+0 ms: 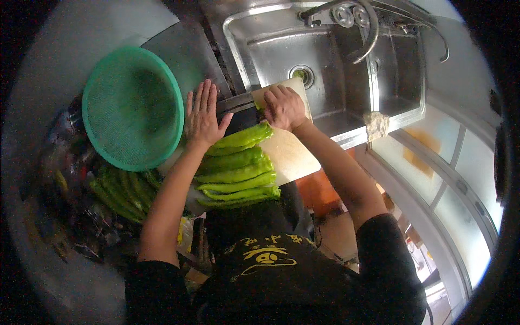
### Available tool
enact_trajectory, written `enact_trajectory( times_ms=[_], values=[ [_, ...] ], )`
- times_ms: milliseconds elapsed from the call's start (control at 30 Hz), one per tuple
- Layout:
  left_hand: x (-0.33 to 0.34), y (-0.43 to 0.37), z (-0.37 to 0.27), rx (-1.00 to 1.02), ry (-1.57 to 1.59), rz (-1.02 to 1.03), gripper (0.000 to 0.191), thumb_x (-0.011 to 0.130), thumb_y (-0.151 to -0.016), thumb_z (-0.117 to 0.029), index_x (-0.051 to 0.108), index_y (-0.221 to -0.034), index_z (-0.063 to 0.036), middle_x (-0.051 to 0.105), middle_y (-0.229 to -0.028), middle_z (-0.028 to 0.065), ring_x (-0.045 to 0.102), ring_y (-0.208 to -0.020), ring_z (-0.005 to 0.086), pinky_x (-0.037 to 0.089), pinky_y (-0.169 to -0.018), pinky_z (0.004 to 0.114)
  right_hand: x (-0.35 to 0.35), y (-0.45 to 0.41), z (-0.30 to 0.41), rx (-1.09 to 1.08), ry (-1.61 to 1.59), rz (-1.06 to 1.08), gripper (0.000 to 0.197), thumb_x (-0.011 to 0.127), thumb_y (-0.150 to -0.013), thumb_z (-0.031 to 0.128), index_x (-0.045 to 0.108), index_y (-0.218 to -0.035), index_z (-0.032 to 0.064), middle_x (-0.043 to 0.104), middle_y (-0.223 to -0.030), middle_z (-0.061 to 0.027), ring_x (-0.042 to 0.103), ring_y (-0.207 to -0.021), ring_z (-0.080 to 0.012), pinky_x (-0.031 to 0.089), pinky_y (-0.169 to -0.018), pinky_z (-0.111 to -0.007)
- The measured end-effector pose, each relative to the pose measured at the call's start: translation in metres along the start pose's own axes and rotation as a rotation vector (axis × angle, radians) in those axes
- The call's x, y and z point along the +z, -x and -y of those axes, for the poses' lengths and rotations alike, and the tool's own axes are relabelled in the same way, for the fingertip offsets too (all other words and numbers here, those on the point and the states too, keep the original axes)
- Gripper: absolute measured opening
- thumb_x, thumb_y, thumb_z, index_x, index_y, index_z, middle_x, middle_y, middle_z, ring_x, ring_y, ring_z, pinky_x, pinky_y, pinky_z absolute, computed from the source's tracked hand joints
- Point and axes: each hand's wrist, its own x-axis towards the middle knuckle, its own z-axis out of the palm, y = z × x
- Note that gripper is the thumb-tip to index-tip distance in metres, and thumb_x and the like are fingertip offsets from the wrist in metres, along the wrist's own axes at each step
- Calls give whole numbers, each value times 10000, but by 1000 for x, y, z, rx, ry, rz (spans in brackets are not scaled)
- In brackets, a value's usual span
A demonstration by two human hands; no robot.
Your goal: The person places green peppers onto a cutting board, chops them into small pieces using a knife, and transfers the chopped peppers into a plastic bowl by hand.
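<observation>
Several long green peppers [235,170] lie side by side in a row, their stem ends over the pale cutting board [292,150]. Beyond the row, my right hand [284,107] is curled at the board's far part, closed on what looks like the handle of a dark, broad-bladed cleaver [239,107]. The blade reaches left towards my left hand; the handle is hidden by my fingers. My left hand [203,115] is stretched flat near the blade's far end, thumb apart, holding nothing. Whether it touches the blade, I cannot tell.
A green plastic colander [134,109] stands left of my left hand. More green peppers [122,191] lie below it. Past the board is a double steel sink [280,48] with a curved faucet [371,32]. A crumpled cloth [376,125] hangs on the sink's edge.
</observation>
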Motion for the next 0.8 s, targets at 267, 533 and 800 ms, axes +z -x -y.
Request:
enact_trajectory(
  times_ms=[267, 533, 800],
  values=[
    [3, 5, 7, -2, 99, -22, 885, 627, -856, -450, 282, -1531, 8, 275, -1610, 191, 287, -1472, 378, 179, -1196, 571, 2, -1, 5, -58, 67, 101, 304, 698, -682, 255, 589, -889, 61, 574, -892, -113, 587, -866, -305, 482, -736, -409],
    [2, -3, 4, -37, 18, -71, 787, 621, -886, -372, 320, -1513, -4, 310, -1595, 181, 336, -1442, 382, 224, -1173, 568, 8, -13, -9, -134, 125, -61, 251, 685, -685, 254, 616, -852, 80, 635, -897, -92, 613, -820, -292, 507, -689, -407],
    [-5, 15, -3, 76, 64, -211, 634, 585, -952, -310, 388, -1464, 9, 394, -1519, 218, 415, -1365, 421, 328, -1120, 534, -7, -2, 8, -48, 186, 72, 384, 581, -888, 389, 677, -665, 91, 678, -664, -124, 664, -630, -322, 523, -649, -440]
  ],
)
